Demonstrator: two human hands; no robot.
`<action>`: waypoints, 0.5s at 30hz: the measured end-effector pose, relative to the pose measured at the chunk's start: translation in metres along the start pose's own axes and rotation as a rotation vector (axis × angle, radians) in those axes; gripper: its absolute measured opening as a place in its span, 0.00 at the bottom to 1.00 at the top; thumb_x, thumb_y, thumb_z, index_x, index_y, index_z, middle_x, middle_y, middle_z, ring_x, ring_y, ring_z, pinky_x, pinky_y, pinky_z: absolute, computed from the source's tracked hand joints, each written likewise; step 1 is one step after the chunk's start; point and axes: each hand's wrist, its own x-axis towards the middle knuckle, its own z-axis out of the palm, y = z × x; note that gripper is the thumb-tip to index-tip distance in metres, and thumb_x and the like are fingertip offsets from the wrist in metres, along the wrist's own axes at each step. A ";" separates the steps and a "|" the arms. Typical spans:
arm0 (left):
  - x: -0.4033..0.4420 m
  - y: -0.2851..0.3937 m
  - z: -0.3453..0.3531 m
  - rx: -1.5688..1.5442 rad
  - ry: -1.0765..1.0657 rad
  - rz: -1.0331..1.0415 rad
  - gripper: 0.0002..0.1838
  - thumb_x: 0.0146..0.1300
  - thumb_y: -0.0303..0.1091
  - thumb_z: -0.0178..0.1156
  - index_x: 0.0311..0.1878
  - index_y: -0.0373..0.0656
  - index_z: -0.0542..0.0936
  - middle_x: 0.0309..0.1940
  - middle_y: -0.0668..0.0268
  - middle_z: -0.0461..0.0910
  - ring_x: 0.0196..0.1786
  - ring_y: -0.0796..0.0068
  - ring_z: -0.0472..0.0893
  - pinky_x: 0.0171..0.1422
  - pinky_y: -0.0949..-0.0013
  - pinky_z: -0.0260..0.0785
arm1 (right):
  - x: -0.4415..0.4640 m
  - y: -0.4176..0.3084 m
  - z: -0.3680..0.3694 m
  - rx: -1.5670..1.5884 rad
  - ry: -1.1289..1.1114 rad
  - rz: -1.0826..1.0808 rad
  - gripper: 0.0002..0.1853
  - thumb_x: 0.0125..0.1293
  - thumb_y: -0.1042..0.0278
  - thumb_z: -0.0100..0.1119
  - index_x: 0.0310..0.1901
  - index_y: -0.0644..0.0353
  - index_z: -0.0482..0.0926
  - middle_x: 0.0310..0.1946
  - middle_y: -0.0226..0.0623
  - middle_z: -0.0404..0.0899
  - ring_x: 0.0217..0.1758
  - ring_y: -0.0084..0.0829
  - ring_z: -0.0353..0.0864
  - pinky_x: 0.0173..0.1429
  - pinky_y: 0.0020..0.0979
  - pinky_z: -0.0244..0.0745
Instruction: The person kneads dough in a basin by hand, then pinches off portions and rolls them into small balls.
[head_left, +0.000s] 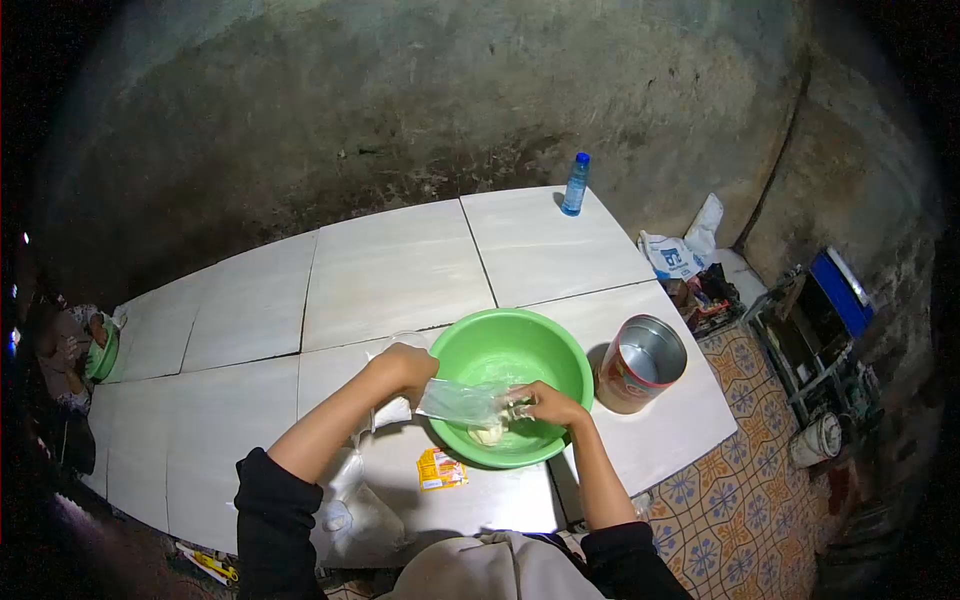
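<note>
Several things surround the green basin (pixel 577 365): tin (pixel 625 385) right, yellow sachet (pixel 440 468) near, bottle (pixel 574 190) far right. Above it the left hand (pixel 406 369) grips a clear bag (pixel 457 403); the right hand (pixel 548 403) curls at its end, grip unclear.

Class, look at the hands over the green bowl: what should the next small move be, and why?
Probably, the right hand should coax any remainder from the bag into the bowl: it is at one end of the bag, the left hand is at the other, and a pale lump lies in the bowl.
</note>
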 end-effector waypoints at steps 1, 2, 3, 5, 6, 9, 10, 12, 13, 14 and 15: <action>-0.002 0.004 -0.004 0.032 -0.009 -0.013 0.31 0.30 0.44 0.79 0.43 0.44 0.84 0.38 0.56 0.85 0.43 0.56 0.84 0.44 0.56 0.77 | -0.002 -0.005 0.000 0.039 -0.034 0.081 0.21 0.55 0.76 0.61 0.53 0.57 0.82 0.55 0.45 0.79 0.62 0.38 0.74 0.69 0.36 0.64; -0.006 0.006 -0.008 0.024 -0.017 -0.020 0.30 0.30 0.43 0.79 0.42 0.44 0.84 0.38 0.55 0.85 0.43 0.56 0.84 0.44 0.56 0.77 | 0.011 0.034 0.001 -0.021 -0.029 -0.098 0.21 0.55 0.77 0.63 0.54 0.60 0.81 0.57 0.44 0.78 0.62 0.38 0.74 0.67 0.35 0.66; -0.004 0.005 -0.007 0.021 -0.016 -0.022 0.30 0.30 0.43 0.79 0.42 0.44 0.84 0.38 0.55 0.85 0.43 0.56 0.84 0.44 0.56 0.77 | 0.011 0.036 0.003 -0.021 -0.031 -0.098 0.21 0.55 0.77 0.63 0.54 0.60 0.81 0.57 0.44 0.78 0.62 0.38 0.74 0.67 0.35 0.66; 0.000 0.001 -0.004 0.013 -0.019 0.001 0.30 0.30 0.43 0.79 0.42 0.42 0.85 0.39 0.55 0.85 0.43 0.56 0.84 0.44 0.57 0.77 | 0.013 0.040 0.009 -0.059 -0.139 -0.151 0.21 0.56 0.75 0.63 0.54 0.61 0.80 0.57 0.44 0.78 0.62 0.38 0.74 0.67 0.35 0.65; -0.005 0.005 -0.010 0.020 -0.045 -0.021 0.29 0.30 0.43 0.79 0.41 0.42 0.84 0.38 0.55 0.85 0.43 0.56 0.85 0.44 0.56 0.77 | 0.013 0.043 0.010 0.001 -0.071 -0.111 0.20 0.57 0.74 0.63 0.54 0.61 0.80 0.57 0.44 0.78 0.62 0.38 0.73 0.68 0.36 0.64; -0.009 0.006 -0.012 0.012 -0.009 -0.017 0.29 0.30 0.43 0.79 0.40 0.41 0.85 0.36 0.55 0.85 0.42 0.56 0.85 0.43 0.56 0.77 | 0.015 0.048 0.012 -0.026 -0.046 -0.081 0.20 0.57 0.74 0.63 0.53 0.61 0.80 0.58 0.45 0.77 0.64 0.38 0.72 0.69 0.35 0.63; -0.006 0.005 -0.007 0.027 0.035 -0.019 0.29 0.30 0.43 0.79 0.40 0.42 0.84 0.36 0.55 0.85 0.41 0.55 0.85 0.42 0.56 0.77 | 0.016 0.048 0.013 -0.023 -0.046 -0.082 0.20 0.57 0.74 0.63 0.53 0.61 0.80 0.58 0.45 0.77 0.64 0.38 0.72 0.69 0.35 0.63; -0.004 0.005 -0.007 0.025 0.007 -0.017 0.30 0.30 0.43 0.79 0.41 0.42 0.84 0.37 0.56 0.85 0.42 0.55 0.85 0.43 0.56 0.77 | 0.015 0.046 0.011 -0.022 -0.036 -0.100 0.20 0.57 0.75 0.61 0.54 0.61 0.80 0.59 0.45 0.77 0.64 0.38 0.71 0.69 0.35 0.62; -0.004 0.005 -0.008 0.023 -0.023 -0.018 0.31 0.30 0.44 0.79 0.42 0.42 0.84 0.38 0.56 0.85 0.42 0.55 0.85 0.43 0.56 0.77 | 0.015 0.043 0.011 -0.021 -0.033 -0.110 0.20 0.57 0.75 0.61 0.54 0.61 0.80 0.59 0.45 0.76 0.64 0.38 0.71 0.69 0.35 0.62; -0.002 0.004 -0.007 0.023 -0.060 -0.029 0.32 0.31 0.44 0.79 0.44 0.42 0.83 0.41 0.56 0.85 0.44 0.55 0.84 0.45 0.56 0.77 | 0.013 0.041 0.011 -0.028 -0.083 -0.097 0.21 0.57 0.76 0.61 0.55 0.61 0.80 0.58 0.45 0.77 0.64 0.38 0.72 0.69 0.36 0.63; -0.003 0.004 -0.006 0.025 -0.062 -0.028 0.32 0.31 0.44 0.79 0.44 0.42 0.83 0.41 0.56 0.85 0.44 0.55 0.84 0.45 0.56 0.77 | 0.012 0.037 0.010 -0.026 -0.081 -0.097 0.21 0.57 0.76 0.61 0.55 0.61 0.80 0.58 0.45 0.77 0.64 0.38 0.72 0.69 0.36 0.63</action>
